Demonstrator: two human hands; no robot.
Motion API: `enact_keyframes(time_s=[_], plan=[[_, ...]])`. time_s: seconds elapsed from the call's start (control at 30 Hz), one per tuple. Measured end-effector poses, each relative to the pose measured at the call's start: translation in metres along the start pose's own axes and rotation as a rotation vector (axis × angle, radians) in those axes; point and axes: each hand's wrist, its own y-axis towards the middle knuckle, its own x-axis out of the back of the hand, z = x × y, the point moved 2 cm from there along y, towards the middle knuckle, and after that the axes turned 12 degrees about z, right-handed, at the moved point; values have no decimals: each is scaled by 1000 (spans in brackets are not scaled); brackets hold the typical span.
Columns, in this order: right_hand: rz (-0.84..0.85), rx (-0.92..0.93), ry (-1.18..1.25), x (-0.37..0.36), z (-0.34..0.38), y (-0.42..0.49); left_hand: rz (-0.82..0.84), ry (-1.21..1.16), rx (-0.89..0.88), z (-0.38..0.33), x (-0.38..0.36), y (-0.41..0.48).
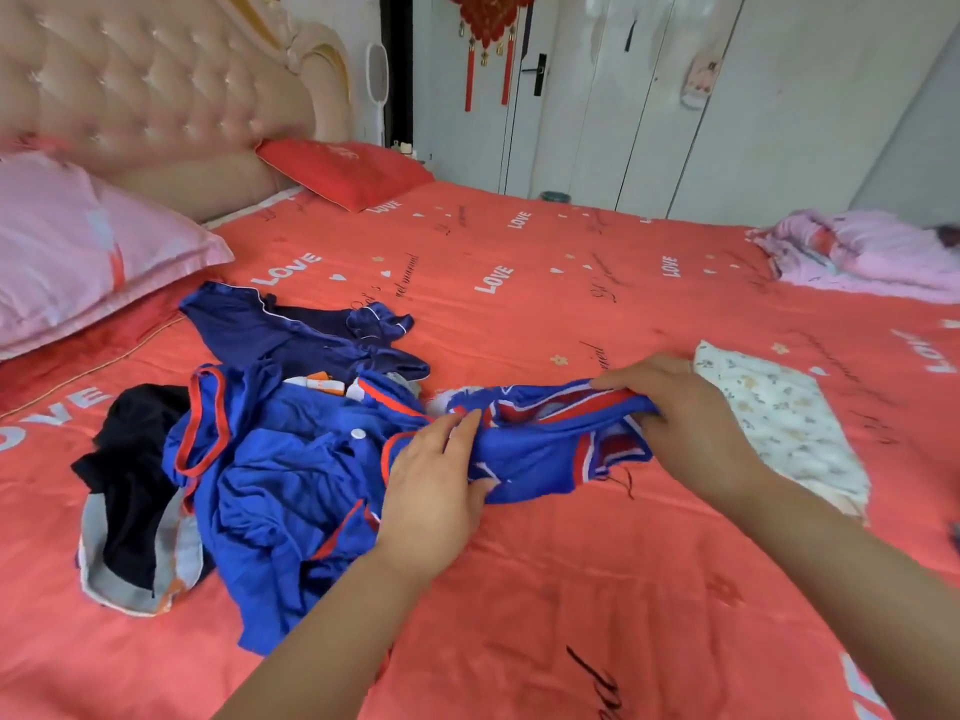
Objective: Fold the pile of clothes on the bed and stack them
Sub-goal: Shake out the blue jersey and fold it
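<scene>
Fingers [655,422] of the right hand [680,407] curl round the right end of a blue and red garment [545,439], bunching the cloth there in a firm grip. The left hand [436,485] lies flat on the garment's left end with its fingers straight and pointing away from the person, the thumb resting along the fabric. Between the two hands the garment is stretched out sideways on the red sheet [519,589], crumpled, with white and red stripes showing on the blue.

Just left of the left hand sits the unfolded pile. A blue shirt [280,470] with orange-red trim and a white button lies rumpled on top, touching the held garment. A navy garment [291,330] with thin white piping spreads behind it, and a black and grey garment [130,485] lies at the pile's left edge, partly under the blue shirt.

Just beyond the right hand, a floral cloth [779,423] lies folded flat on the sheet, apart from the pile.

Farther out, a pink pillow [78,241] and a red pillow [343,168] rest against the tufted headboard [156,85]. A pink blanket [857,252] is heaped at the bed's far right edge, with pale wardrobe doors [727,96] behind it.
</scene>
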Motion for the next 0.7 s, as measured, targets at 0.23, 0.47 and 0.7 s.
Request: enact_keyframes(time_s=[0.23,0.47,0.7], plan=[[-89,-1,-56,102,-15,-125,21,-22,-332,-113,-38,-45],[471,-272,-125,38,-117,-260,729,154,-207,-145,-118,-115],[390,-378,-38,-3,-129,-319,503,4,-45,-133,-128,-108]])
